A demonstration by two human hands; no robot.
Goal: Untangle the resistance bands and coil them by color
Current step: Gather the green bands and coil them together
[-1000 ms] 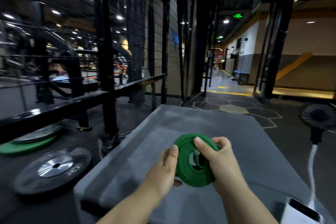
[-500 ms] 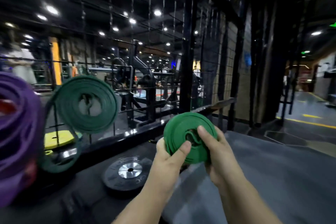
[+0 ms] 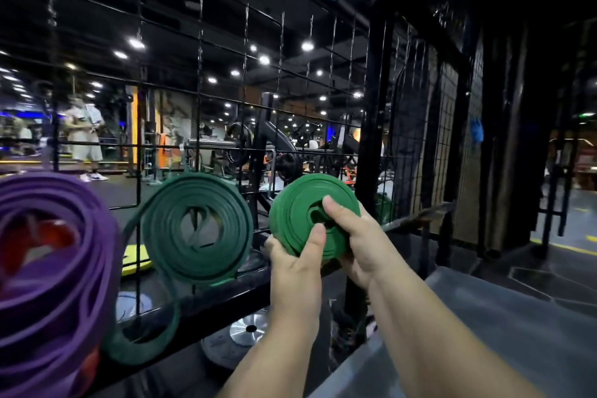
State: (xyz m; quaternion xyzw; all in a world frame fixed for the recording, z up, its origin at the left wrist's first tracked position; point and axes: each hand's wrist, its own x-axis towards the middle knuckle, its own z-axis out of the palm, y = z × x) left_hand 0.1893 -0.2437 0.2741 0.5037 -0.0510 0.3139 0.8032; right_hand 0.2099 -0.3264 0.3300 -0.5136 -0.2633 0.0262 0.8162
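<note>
Green band coil (image 3: 290,213) sat clamped in both grips, left hand (image 3: 290,268) under it, right hand (image 3: 365,242) pinching its centre. Coiling looked done; hanging it beside the darker green coil (image 3: 158,229), leftward, seemed next.

place: gym | seen: racked barbell (image 3: 210,143), weight plate (image 3: 248,329), coiled bands (image 3: 197,268) hung on wire grid (image 3: 200,52)
</note>
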